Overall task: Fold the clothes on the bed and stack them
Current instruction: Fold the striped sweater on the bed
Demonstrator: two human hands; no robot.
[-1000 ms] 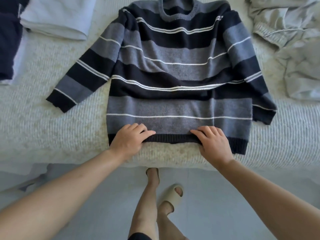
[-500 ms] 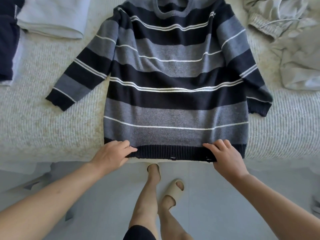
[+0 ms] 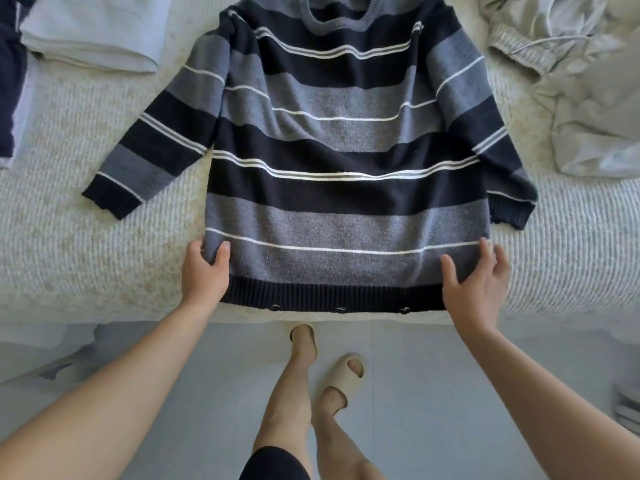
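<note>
Hands have moved apart along the sweater's hem since a second ago: then they sat close together near its middle, and now each is at a bottom corner. The hem has also come nearer, from bunched on the mattress to lying straight along the bed's near edge. That suggests the smoothing step is about done and the first fold can begin.

Nearest, the left hand (image 3: 204,271) pinches the lower left corner of the sweater (image 3: 346,202), thumb on top and fingers curled round the side seam. The right hand (image 3: 479,285) lies at the lower right corner with fingers spread and nearly straight, pressing the knit flat; it does not look to be gripping.

The sweater rests face up in the middle of the bed (image 3: 69,244), collar at the far side. It is a thick, soft knit in broad navy and grey bands with thin white lines, and a dark ribbed hem. Its left sleeve angles outward onto the cover; the right sleeve lies close against the body. The bed cover is pale with a coarse, ribbed weave.

Farther off, a folded pale-blue garment (image 3: 93,32) sits at the far left beside a dark folded item (image 3: 10,81) at the frame's edge, likely the stack. At the far right lies a crumpled heap of light grey clothes (image 3: 571,81), still unfolded.
</note>
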